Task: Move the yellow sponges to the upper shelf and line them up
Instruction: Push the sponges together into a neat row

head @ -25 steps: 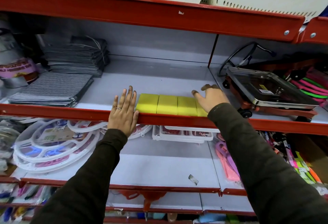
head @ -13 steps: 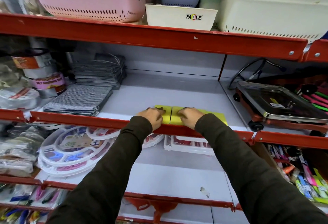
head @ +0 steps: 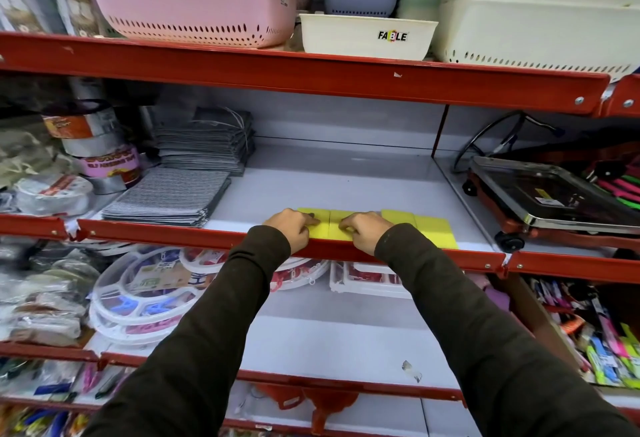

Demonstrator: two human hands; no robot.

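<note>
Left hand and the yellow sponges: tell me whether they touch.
Touching. The head view shows the left hand with its fingertips pressed on top of the yellow sponges at the row's left end, no gap visible.

Shop, red shelving (head: 311,78), stacked plastic baskets (head: 194,4)

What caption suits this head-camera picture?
Both hands, left and right, press a row of yellow rectangular foam sponges along the red-edged shelf.

The sponges (head: 377,227) lie in a row along the front edge of the shelf (head: 346,180). Left of the sponges sit stacked mats (head: 166,199), with tape rolls (head: 100,149) further left. Right of the sponges stands a trolley (head: 550,194). Both hands, left (head: 289,229) and right (head: 365,230), rest on the sponges. Above the sponges, on the next shelf up, sit tubs (head: 367,35).
</note>
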